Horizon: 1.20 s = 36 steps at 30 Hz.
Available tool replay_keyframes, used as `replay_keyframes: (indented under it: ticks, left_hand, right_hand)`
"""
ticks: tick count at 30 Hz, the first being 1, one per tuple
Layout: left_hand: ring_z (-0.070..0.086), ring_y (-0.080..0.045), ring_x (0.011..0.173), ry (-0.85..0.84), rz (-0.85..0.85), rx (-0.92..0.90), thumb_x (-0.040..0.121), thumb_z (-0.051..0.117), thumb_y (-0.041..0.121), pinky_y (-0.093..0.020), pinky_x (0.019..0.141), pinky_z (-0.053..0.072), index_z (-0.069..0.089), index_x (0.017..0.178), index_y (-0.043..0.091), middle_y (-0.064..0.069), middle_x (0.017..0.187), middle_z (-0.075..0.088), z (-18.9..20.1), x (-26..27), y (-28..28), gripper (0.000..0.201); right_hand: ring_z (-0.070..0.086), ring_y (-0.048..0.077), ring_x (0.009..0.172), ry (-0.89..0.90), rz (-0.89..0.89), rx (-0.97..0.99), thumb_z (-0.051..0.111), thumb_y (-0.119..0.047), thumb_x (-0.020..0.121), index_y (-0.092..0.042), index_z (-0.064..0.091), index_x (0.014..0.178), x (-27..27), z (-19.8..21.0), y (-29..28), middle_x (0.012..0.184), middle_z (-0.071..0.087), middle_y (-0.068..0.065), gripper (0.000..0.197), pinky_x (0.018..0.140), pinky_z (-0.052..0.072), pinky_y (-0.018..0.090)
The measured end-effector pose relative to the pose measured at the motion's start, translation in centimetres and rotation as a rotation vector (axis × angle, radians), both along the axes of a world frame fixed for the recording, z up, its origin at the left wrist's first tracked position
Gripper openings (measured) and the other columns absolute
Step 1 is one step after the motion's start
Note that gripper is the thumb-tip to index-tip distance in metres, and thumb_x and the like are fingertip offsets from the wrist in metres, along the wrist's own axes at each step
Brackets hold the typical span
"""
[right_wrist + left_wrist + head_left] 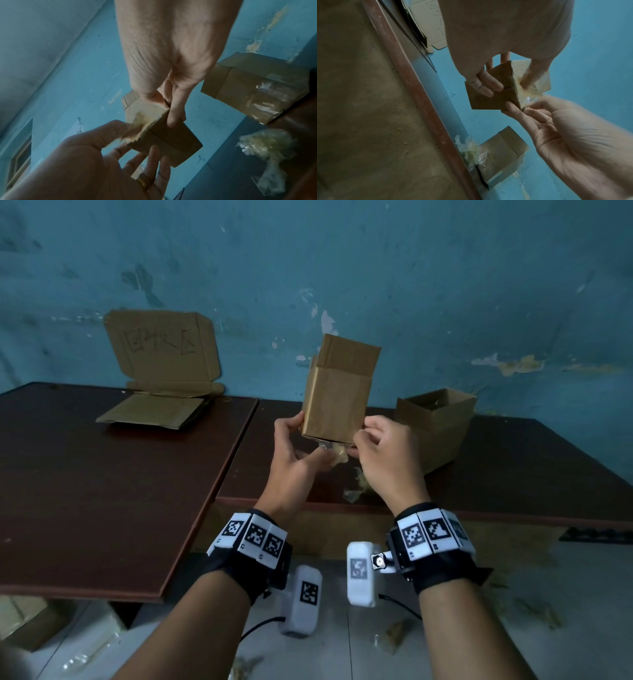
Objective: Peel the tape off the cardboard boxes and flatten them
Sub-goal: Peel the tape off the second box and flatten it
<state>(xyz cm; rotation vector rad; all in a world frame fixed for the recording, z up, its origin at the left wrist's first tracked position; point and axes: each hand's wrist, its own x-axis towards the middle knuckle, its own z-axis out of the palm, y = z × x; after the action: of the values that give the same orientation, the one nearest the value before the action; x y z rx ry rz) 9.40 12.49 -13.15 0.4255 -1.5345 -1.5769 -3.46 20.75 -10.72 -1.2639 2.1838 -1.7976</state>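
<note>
Small cardboard box (337, 402) held upright in mid-air at frame centre, above the near edge of the dark worktop (513, 467), top flaps open, clear of everything around it. Left hand (294, 453) grips its lower left corner, fingers curled under the base. Right hand (383, 453) pinches a crinkled clear tape strip (337, 455) peeling off the bottom edge. Second open box (435, 426) sits right of centre on the worktop; flattened cardboard (154, 410) lies upper left. Wadded tape (356, 491) lies near the front edge.
</note>
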Motion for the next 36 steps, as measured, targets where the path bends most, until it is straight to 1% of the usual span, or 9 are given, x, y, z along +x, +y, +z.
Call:
replay_keyframes:
  ticks: [3,6,8,14,17,20,26,31,36]
  left_hand:
    - [0.074,-0.004,0.079,0.014,0.027,0.035,0.095,0.07,-0.004,-0.023,0.078,0.06,0.042,0.14,0.012,0.001,0.098,0.073,0.1,-0.1,-0.1,0.056]
    - [0.075,-0.01,0.094,0.003,0.054,0.057,0.089,0.079,0.007,-0.026,0.081,0.061,0.045,0.133,0.016,-0.007,0.112,0.07,-0.1,-0.2,-0.4,0.056]
    - [0.071,-0.015,0.107,-0.026,0.069,0.039,0.081,0.081,0.019,-0.033,0.086,0.062,0.048,0.127,0.02,-0.009,0.122,0.067,-0.3,-0.3,-0.5,0.057]
    - [0.071,-0.021,0.109,0.007,0.098,0.023,0.092,0.079,0.011,-0.023,0.081,0.059,0.047,0.126,0.012,-0.013,0.128,0.063,-0.3,-0.4,-0.6,0.047]
    - [0.069,-0.015,0.107,-0.005,0.116,0.028,0.097,0.074,0.01,-0.022,0.083,0.058,0.047,0.124,0.014,-0.011,0.128,0.062,-0.4,-0.4,-0.7,0.038]
    - [0.069,-0.015,0.107,-0.01,0.117,0.03,0.098,0.073,0.01,-0.026,0.088,0.059,0.047,0.123,0.015,-0.01,0.126,0.063,-0.5,-0.3,-0.8,0.036]
    - [0.071,-0.013,0.105,-0.035,0.104,0.006,0.094,0.077,0.015,-0.031,0.089,0.06,0.048,0.117,0.022,-0.007,0.124,0.065,-0.7,-0.3,-1.0,0.038]
    - [0.071,-0.01,0.102,-0.01,0.107,0.022,0.083,0.074,0.03,-0.032,0.089,0.06,0.049,0.119,0.019,-0.006,0.122,0.064,-0.8,-0.3,-1.0,0.046]
    - [0.07,-0.007,0.105,-0.002,0.09,0.036,0.083,0.072,0.033,-0.029,0.09,0.058,0.051,0.121,0.021,-0.003,0.122,0.066,-0.7,-0.4,-1.1,0.045]
  right_hand:
    - [0.076,0.014,0.094,-0.018,0.013,-0.004,0.058,-0.019,0.103,-0.007,0.075,0.114,0.0,-0.1,-0.1,0.102,0.078,0.003,0.024,0.082,0.066,0.044]
    - [0.073,0.003,0.091,0.014,0.002,0.009,0.065,-0.039,0.099,-0.009,0.076,0.112,0.1,0.1,-0.1,0.099,0.077,-0.007,0.034,0.074,0.061,0.024]
    - [0.074,0.001,0.088,0.067,-0.02,0.0,0.073,-0.03,0.098,-0.009,0.076,0.117,0.2,0.2,0.1,0.104,0.079,-0.003,0.029,0.072,0.061,0.019]
    - [0.076,0.012,0.087,0.102,-0.044,0.031,0.059,-0.017,0.105,-0.008,0.074,0.119,-0.4,-0.4,-0.1,0.097,0.077,0.002,0.023,0.077,0.067,0.042]
    - [0.074,0.011,0.083,0.059,-0.016,0.026,0.055,-0.023,0.106,-0.009,0.077,0.108,-0.1,-0.1,0.0,0.092,0.077,0.004,0.025,0.075,0.066,0.035]
    - [0.076,0.01,0.084,0.067,-0.025,0.016,0.067,-0.035,0.102,-0.01,0.077,0.112,0.5,0.1,-0.1,0.094,0.08,0.001,0.03,0.076,0.067,0.04]
    - [0.064,-0.007,0.076,0.186,-0.066,0.072,0.056,-0.015,0.107,-0.009,0.075,0.12,0.0,0.2,0.5,0.086,0.067,-0.012,0.024,0.071,0.058,0.017]
    - [0.075,0.009,0.085,0.004,-0.012,0.004,0.058,-0.02,0.104,-0.013,0.076,0.12,-0.2,0.2,0.1,0.096,0.077,-0.004,0.024,0.076,0.067,0.038]
    - [0.076,0.011,0.091,-0.079,0.046,-0.022,0.06,-0.013,0.105,-0.018,0.067,0.135,0.2,0.5,0.5,0.104,0.074,0.0,0.031,0.071,0.067,0.034]
